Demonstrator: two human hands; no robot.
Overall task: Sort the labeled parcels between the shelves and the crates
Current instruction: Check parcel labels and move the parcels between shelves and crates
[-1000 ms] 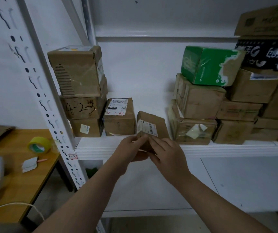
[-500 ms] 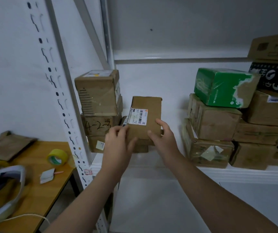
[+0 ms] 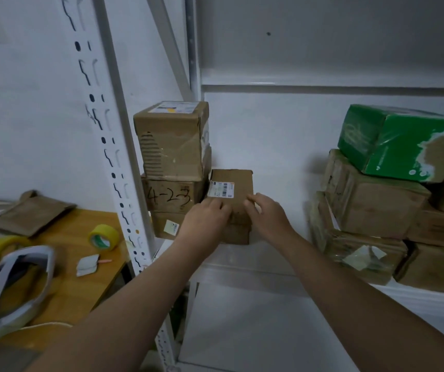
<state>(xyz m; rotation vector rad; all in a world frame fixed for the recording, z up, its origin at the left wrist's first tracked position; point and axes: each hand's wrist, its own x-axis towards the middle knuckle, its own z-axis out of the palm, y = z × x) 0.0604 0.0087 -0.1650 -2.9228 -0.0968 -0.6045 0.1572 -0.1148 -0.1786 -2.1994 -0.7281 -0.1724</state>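
White metal shelving stands against a pale wall, its slotted upright (image 3: 113,157) rising at the left beside a wooden table (image 3: 62,253). On the shelf (image 3: 277,245) a small brown parcel (image 3: 235,183) lies flat on top of another low carton (image 3: 235,234), just beside a stack of three cartons at the shelf's left end. The middle one of that stack is marked "4-23" (image 3: 171,196). A white barcode label (image 3: 221,189) sits on the parcel's upper face, towards its left edge.

Both hands are at the parcel's near end. The left hand (image 3: 207,216) has its fingers bent over the near left corner, and the right hand (image 3: 266,213) curls its fingers onto the near right corner — each holds the parcel, with the label showing between and beyond them.

Well apart to the right, a green box (image 3: 400,143) sits tilted on a pile of taped brown cartons (image 3: 371,205).

The table carries a roll of yellow tape (image 3: 104,236), a flat brown envelope (image 3: 27,213), a small folded paper (image 3: 88,264) and a white-rimmed headband-like device (image 3: 14,285) — what that device is cannot be told.
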